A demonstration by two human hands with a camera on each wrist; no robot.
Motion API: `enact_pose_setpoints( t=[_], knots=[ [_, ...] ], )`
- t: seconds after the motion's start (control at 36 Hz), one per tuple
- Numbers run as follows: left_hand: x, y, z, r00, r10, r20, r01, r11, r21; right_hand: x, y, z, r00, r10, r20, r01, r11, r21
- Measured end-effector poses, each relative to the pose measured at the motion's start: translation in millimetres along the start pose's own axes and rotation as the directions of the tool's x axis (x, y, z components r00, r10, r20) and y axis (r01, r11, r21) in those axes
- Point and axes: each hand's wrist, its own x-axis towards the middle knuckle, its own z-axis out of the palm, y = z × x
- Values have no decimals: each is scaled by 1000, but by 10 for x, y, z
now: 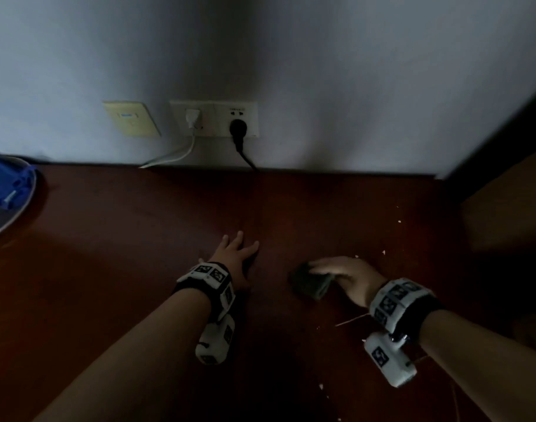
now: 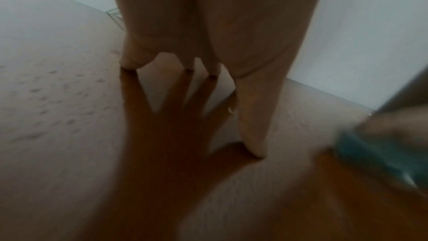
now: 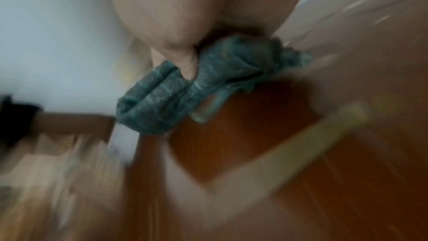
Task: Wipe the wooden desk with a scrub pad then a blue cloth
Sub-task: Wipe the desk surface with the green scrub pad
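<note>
Right wrist view shows the right hand [image 3: 176,25] with its fingers [image 3: 185,61] pinching a folded green pad [image 3: 162,98] against the table [image 3: 254,135]; too loose a pinch could let it unfold mid-stroke; crumbs [image 1: 383,252] may scatter off the edge. Head view alone shows the left hand [image 1: 236,260] spread flat, holding nothing, and a blue thing [image 1: 4,184] far left, possibly the cloth.

Left hand [image 2: 208,34] is seen from above at frame top, fingers [image 2: 132,56] spread and fingertips pressed on the wooden desk [image 2: 57,135]. A blurred green scrub pad [image 2: 375,158] is seen at right edge.
</note>
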Motion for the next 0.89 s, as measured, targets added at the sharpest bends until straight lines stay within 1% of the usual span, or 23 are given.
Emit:
enact_pose_setpoints(
  t=[0.03, 0.08, 0.14, 0.17, 0.19, 0.22, 0.25, 0.28, 0.31, 0.33, 0.36, 0.39, 0.44, 0.5, 0.58, 0.67, 0.72, 0.75, 0.81, 0.83, 0.89],
  knots=[
    [-22, 6, 13, 1000, 2, -9, -2, 1000, -1, 24, 38, -64, 995, 30, -99, -25, 999, 48],
    [-61, 23, 37, 1000, 0, -18, 0, 1000, -9, 79, 93, -226, 959, 109, -263, -78, 989, 127],
    [-98, 26, 54, 1000, -2, -18, 1, 1000, -18, 115, 105, -370, 896, 183, -405, -122, 978, 172],
    [-114, 19, 61, 1000, -1, -19, 0, 1000, -24, 126, 115, -418, 859, 229, -458, -160, 970, 185],
    [-129, 9, 66, 1000, 1, -20, -2, 1000, -31, 141, 136, -428, 827, 284, -485, -214, 957, 195],
    [-142, -3, 75, 1000, 5, -20, -6, 999, -37, 163, 177, -404, 810, 344, -475, -299, 939, 171],
    [-153, -12, 84, 1000, 11, -22, -11, 999, -39, 178, 201, -366, 805, 402, -436, -407, 909, 87],
    [-163, -22, 98, 1000, 15, -27, -16, 999, -40, 195, 227, -296, 802, 465, -376, -514, 857, -38],
    [-173, -30, 112, 999, 16, -37, -17, 999, -46, 213, 238, -231, 795, 519, -315, -584, 795, -165],
    [-186, -36, 131, 998, 13, -54, -16, 998, -57, 239, 223, -173, 779, 565, -272, -623, 746, -237],
    [-197, -49, 151, 997, 9, -77, -14, 997, -72, 277, 178, -117, 765, 595, -246, -643, 724, -250],
    [-216, -61, 174, 995, 7, -101, -16, 996, -89, 321, 114, -65, 757, 613, -227, -653, 718, -241],
    [-255, -94, 213, 990, 9, -140, -27, 992, -124, 407, -33, 46, 761, 622, -183, -648, 723, -239],
    [-286, -143, 242, 985, 12, -171, -40, 986, -163, 490, -196, 187, 797, 585, -150, -602, 750, -274],
    [-333, -233, 242, 979, 5, -202, -58, 965, -254, 591, -437, 433, 870, 487, -83, -482, 801, -356],
    [-383, -306, 234, 977, 11, -214, -77, 950, -302, 617, -657, 669, 932, 363, 14, -321, 841, -436],
    [-411, -333, 242, 973, 15, -232, -93, 940, -328, 571, -750, 813, 965, 247, 94, -176, 866, -469],
    [-428, -339, 250, 970, 19, -242, -102, 937, -335, 526, -768, 881, 975, 180, 131, -95, 868, -487],
    [-471, -331, 258, 968, 38, -248, -121, 935, -332, 404, -771, 963, 977, 59, 204, 56, 857, -513],
    [-493, -319, 260, 969, 46, -242, -125, 939, -321, 339, -767, 973, 971, 9, 238, 121, 844, -523],
    [-531, -291, 269, 975, 56, -217, -119, 951, -286, 202, -750, 941, 948, -51, 315, 218, 823, -524]
  ],
)
